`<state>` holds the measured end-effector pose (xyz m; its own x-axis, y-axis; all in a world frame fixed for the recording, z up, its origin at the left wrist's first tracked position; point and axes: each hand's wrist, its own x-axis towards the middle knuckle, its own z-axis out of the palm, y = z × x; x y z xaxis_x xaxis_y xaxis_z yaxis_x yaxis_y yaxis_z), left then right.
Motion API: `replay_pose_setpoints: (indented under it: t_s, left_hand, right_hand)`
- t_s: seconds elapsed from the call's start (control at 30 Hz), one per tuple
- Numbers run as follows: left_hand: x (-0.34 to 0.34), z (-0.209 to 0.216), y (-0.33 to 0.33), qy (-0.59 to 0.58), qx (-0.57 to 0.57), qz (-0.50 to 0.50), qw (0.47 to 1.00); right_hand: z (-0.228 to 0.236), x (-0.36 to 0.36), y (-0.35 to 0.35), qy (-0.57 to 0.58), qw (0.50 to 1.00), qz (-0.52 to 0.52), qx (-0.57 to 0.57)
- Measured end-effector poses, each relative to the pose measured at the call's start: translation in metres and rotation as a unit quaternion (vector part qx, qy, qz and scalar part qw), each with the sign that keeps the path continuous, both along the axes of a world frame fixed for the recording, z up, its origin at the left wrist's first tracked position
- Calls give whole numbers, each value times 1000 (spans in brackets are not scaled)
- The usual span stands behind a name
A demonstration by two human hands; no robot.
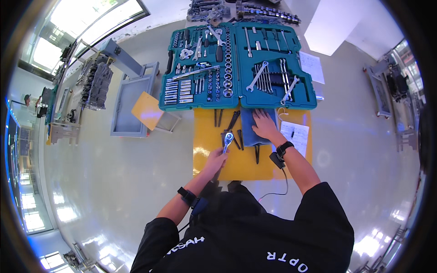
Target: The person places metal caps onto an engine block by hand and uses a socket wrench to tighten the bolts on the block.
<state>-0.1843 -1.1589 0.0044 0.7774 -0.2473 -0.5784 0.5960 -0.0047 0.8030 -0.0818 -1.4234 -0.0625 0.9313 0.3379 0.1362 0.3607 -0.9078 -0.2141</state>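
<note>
My left hand point(217, 161) is closed around the handle of a ratchet wrench point(228, 138), whose round head points away from me over the yellow tabletop point(209, 132). My right hand point(264, 124) lies with its fingers stretched out on a blue cloth point(248, 132) to the right. Several long dark bolts point(234, 120) are scattered between the two hands, and a few more point(257, 154) stick out at the cloth's near edge. Beyond the hands a green tool case point(199, 105) lies open, filled with sockets, wrenches and screwdrivers.
A written sheet with a pen point(293, 134) lies right of the cloth; another paper point(312, 68) is beside the case. Metal engine parts point(268, 14) are at the back. A wooden-topped stool point(148, 110) and a grey frame point(132, 120) stand left, near an engine block point(96, 84).
</note>
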Motion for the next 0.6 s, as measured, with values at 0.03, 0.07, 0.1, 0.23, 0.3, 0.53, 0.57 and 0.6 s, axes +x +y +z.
replay_pose_setpoints:
  t_s: [0.03, 0.07, 0.1, 0.23, 0.3, 0.53, 0.57, 0.6]
  left_hand:
    - [0, 3, -3, 6, -15, -6, 1000]
    - [2, 7, -9, 3, -17, -12, 1000]
    - [2, 10, -16, 0, -30, -15, 999]
    - [5, 7, -35, -2, -74, -32, 997]
    - [3, 11, -44, 10, -92, -34, 995]
    - [-1, 24, -67, 30, -162, -27, 986]
    - [-1, 23, -70, 31, -162, -30, 986]
    - [-1, 23, -73, 27, -160, -38, 986]
  right_hand:
    - [8, -3, -2, 50, 999, -4, 9]
    - [16, -5, -3, 99, 995, -11, 19]
    - [18, -17, -5, 58, 995, -40, 67]
    - [33, -63, -4, 289, 656, -109, 689]
    - [59, -80, -7, 325, 467, -70, 819]
    - [97, -104, -1, 302, 191, -20, 934]
    - [92, -105, -2, 299, 191, -20, 935]
    - [82, -107, -2, 288, 246, -32, 925]
